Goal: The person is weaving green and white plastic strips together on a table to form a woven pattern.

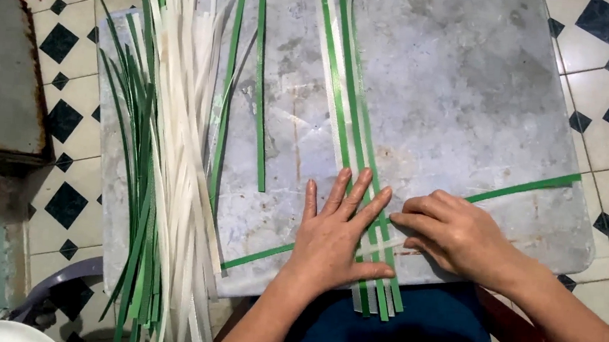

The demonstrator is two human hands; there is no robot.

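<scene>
My left hand (336,230) lies flat, fingers spread, on a set of green and white plastic strips (352,103) that run lengthwise up a worn grey board (467,97). My right hand (450,231) sits beside it with fingers curled, pinching at a green cross strip (525,186) that runs sideways through the lengthwise strips. That cross strip reappears left of my left hand (255,257).
A large loose bundle of white and green strips (162,168) lies along the board's left side. A single green strip (260,104) lies apart in the middle. Black-and-white tiled floor surrounds the board. A grey slab (4,71) sits at the left.
</scene>
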